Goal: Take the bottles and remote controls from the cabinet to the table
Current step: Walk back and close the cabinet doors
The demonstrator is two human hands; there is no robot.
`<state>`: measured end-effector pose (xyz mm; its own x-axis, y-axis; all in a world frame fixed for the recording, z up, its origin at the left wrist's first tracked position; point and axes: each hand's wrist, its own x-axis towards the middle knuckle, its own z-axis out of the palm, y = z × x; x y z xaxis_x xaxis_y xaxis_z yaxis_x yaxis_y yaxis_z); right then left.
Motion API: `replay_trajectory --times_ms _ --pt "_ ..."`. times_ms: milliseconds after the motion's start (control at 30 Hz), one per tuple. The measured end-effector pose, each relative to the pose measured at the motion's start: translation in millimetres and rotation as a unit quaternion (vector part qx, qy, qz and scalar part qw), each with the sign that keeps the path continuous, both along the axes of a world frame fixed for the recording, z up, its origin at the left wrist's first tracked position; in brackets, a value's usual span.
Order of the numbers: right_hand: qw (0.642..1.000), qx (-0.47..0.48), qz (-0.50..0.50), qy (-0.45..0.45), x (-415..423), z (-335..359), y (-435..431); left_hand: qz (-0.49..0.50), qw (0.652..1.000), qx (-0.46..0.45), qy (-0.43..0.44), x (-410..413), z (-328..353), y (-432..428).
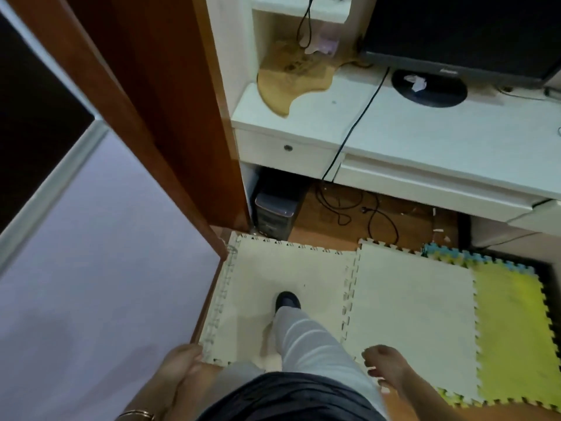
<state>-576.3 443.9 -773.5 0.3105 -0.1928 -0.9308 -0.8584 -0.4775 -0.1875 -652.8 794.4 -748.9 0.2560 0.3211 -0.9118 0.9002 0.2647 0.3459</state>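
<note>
Your left hand (179, 370) and right hand (384, 367): low, fingers loosely relaxed, holding nothing.
Tabletop (425, 138): smooth white laminate, ahead of you, carrying a round black monitor base (440, 94).
Floor mats (409, 299): cream foam, jigsaw-edged.
Wood panel (170, 86): glossy brown, at your left, possibly the cabinet.

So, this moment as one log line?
foot on foam mat | left hand empty | right hand empty | bottles, remotes not in view | desk ahead

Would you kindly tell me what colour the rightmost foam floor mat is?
The mat is yellow, seen in the head view.
</note>
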Motion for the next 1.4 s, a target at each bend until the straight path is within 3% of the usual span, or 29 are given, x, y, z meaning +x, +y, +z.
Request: replay_trajectory --times_ms 167,300,467,767,867,1000,1067,1200,1400 --pt "0.99 0.046 -0.02 -0.128 112.7 39.1 6.5 -0.048 0.995 0.025 -0.083 100.9 36.9 -9.5" --pt "0.982 0.074 -0.039 -0.171 170.5 50.3 20.2 -0.082 0.992 0.031 -0.094 150.0 42.6 0.8" --pt "0.987 0.075 -0.038 -0.136 189.4 41.2 26.2 -0.074 0.995 -0.002 -0.061 184.8 30.6 14.6" --pt "0.993 0.016 -0.116 0.009 220.5 23.7 38.3 -0.107 0.993 -0.01 -0.052 261.0 20.8 46.2" --pt "0.994 0.016 -0.106 -0.02 248.5 33.6 52.0 -0.139 0.989 0.013 -0.053 298.1 24.5 52.5" --pt "0.985 0.048 -0.083 -0.144 294.0 56.9 76.5 -0.199 0.975 0.026 -0.098 346.9 29.1 58.4" --pt "0.972 0.064 -0.058 -0.22 320.3 78.1 86.6 -0.271 0.952 0.056 -0.135 371.6 47.6 54.7" --pt "0.921 0.092 -0.009 -0.379 379.7 148.8 105.6 -0.389 0.869 0.103 -0.286 428.1 123.8 38.6" --pt "0.752 0.148 0.095 -0.635 449.2 311.4 139.8 -0.276 0.745 0.188 -0.578 496.4 289.0 20.4"
